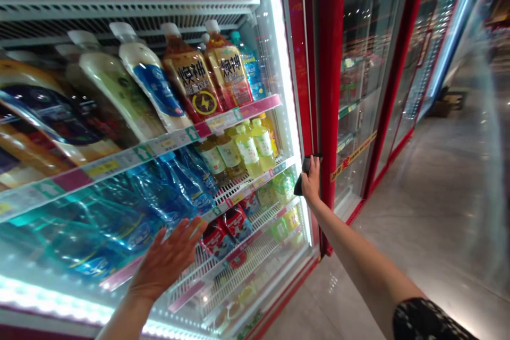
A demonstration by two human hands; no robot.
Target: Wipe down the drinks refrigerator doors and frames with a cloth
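Note:
My left hand [167, 260] is raised in front of the cooler shelves, fingers stretched out and holding nothing. Behind it lie large blue water bottles [155, 186] and red packs [227, 228]. At the right edge of the cooler, my right hand [311, 178] presses a black cloth-like piece [298, 186] against the red door frame [305, 90]. Much of that piece is hidden by the fingers, so its exact kind is unclear. My right arm reaches out at full length.
Upper shelves hold tilted drink bottles [191, 79] behind a price-tag rail [167, 143]. Small yellow-green bottles [253, 146] stand lower right. Further red-framed glass coolers [358, 90] line the right side, beside a grey floor [418, 186]. A bright light strip [282, 37] edges the cooler.

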